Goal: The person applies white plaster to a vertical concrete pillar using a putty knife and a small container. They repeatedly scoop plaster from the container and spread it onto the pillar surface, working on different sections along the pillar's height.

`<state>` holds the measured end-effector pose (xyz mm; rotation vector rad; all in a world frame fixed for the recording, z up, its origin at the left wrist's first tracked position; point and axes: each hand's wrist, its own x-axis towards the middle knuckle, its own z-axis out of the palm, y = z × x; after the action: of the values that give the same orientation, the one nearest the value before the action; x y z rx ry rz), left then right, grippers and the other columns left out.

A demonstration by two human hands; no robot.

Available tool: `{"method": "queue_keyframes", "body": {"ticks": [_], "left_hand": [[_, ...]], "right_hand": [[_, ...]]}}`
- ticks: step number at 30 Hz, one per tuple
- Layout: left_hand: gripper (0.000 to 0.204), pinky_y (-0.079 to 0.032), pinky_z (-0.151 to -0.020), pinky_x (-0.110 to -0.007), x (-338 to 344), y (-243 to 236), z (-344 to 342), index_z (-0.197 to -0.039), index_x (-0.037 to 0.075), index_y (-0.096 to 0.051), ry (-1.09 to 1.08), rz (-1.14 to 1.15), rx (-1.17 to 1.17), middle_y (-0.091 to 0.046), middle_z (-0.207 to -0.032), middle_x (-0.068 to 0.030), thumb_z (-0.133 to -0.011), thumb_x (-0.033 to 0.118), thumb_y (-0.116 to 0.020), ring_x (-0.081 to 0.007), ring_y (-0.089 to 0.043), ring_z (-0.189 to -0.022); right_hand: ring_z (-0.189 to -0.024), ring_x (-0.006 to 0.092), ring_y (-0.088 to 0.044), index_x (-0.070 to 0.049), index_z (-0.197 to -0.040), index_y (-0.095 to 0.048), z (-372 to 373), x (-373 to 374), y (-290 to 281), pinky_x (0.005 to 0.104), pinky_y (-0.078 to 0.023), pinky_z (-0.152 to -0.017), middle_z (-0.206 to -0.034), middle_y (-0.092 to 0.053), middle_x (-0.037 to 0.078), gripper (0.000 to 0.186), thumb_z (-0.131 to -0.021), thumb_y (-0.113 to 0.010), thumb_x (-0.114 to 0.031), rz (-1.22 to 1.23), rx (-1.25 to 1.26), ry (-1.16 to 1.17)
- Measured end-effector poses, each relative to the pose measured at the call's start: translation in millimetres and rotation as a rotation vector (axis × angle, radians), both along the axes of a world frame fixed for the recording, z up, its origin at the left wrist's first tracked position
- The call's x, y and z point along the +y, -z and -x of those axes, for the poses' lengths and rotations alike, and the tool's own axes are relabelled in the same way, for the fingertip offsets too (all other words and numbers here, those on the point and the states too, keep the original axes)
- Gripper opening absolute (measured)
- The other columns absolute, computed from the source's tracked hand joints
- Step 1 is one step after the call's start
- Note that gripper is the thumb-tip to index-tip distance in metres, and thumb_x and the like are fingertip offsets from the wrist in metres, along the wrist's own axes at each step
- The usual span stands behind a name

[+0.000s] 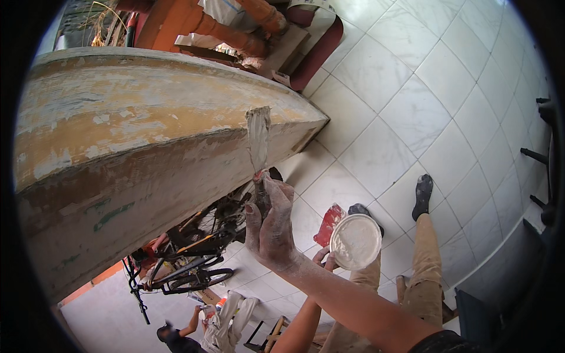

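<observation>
My right hand (273, 220), dusted with white powder, is wrapped round the handle of a putty knife (258, 138). Whitish paste coats the blade, which is up against the lower edge of a patchy yellow and grey wall surface (118, 126). Lower down, my left hand (326, 257) grips the rim of a round tub (355, 241) filled with off-white paste. Beside the tub shows a flat red piece (331, 225) smeared with white; whether my left hand also holds it, I cannot tell.
Bicycles (194, 259) stand below the wall. Another person (176, 335) is at the lower left near pale cloth (232, 320). Orange balusters (226, 32) and a dark red curved strip (321, 56) lie beyond the wall. White tiles (382, 144) cover the floor; black chair legs (535, 156) are at the right.
</observation>
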<state>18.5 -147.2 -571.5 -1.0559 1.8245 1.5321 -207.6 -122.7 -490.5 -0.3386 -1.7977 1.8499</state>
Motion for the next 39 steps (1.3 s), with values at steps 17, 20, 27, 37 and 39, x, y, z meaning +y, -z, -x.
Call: {"method": "queue_keyframes", "body": {"ticks": [17,20,27,37,39], "left_hand": [[0.037,-0.065,-0.087,-0.036,-4.6,2.2,-5.4,-0.136,-0.009,-0.06,-0.031,-0.054,0.013,-0.076,-0.11,-0.0165,-0.109,0.015,-0.066,-0.0217,-0.077,-0.092],[0.037,-0.064,-0.088,-0.036,-4.3,0.6,-3.8,-0.136,-0.01,-0.059,-0.011,-0.087,0.05,-0.076,-0.11,-0.0168,-0.109,0.014,-0.065,-0.022,-0.077,-0.094],[0.042,-0.063,-0.092,-0.038,-13.8,33.8,-25.2,-0.139,-0.01,-0.061,0.058,-0.085,0.198,-0.077,-0.11,-0.0131,-0.104,0.012,-0.07,-0.0211,-0.075,-0.1],[0.023,-0.056,-0.092,-0.035,-23.5,46.1,-43.4,-0.115,-0.006,-0.073,0.254,-0.032,0.262,-0.079,-0.112,-0.009,-0.094,0.003,-0.074,-0.0183,-0.072,-0.1],[0.022,-0.057,-0.091,-0.035,-16.1,35.9,-32.8,-0.11,-0.006,-0.076,0.212,-0.012,0.242,-0.079,-0.111,-0.0093,-0.089,0.001,-0.075,-0.0182,-0.072,-0.099]], "right_hand": [[-0.116,0.0293,-0.053,0.006,-0.15,-0.028,-17.1,4.5,-3.4,0.0409,-0.051,-0.098,-0.136,-0.044,0.027,0.052,-0.108,-0.057,-0.002,0.146,-0.129,-0.183],[-0.114,0.0366,-0.056,0.007,-0.15,-0.032,-37.1,-11.0,-21.3,0.0453,-0.052,-0.096,-0.133,-0.05,0.03,0.054,-0.104,-0.06,0.002,0.18,-0.024,-0.204],[-0.108,0.0364,-0.061,0.007,-0.143,-0.045,-54.0,63.8,-36.4,0.0435,-0.054,-0.092,-0.127,-0.057,0.029,0.047,-0.101,-0.065,0.003,0.106,-0.098,-0.161],[-0.088,0.0324,-0.066,0.004,-0.126,-0.068,2.8,138.0,-66.4,0.0399,-0.056,-0.077,-0.109,-0.067,0.02,0.03,-0.097,-0.07,0.0,-0.002,-0.063,-0.066],[-0.085,0.0318,-0.066,0.004,-0.126,-0.069,1.7,138.5,-65.5,0.0399,-0.056,-0.074,-0.109,-0.066,0.02,0.03,-0.096,-0.071,0.0,-0.042,-0.017,-0.04]]}}
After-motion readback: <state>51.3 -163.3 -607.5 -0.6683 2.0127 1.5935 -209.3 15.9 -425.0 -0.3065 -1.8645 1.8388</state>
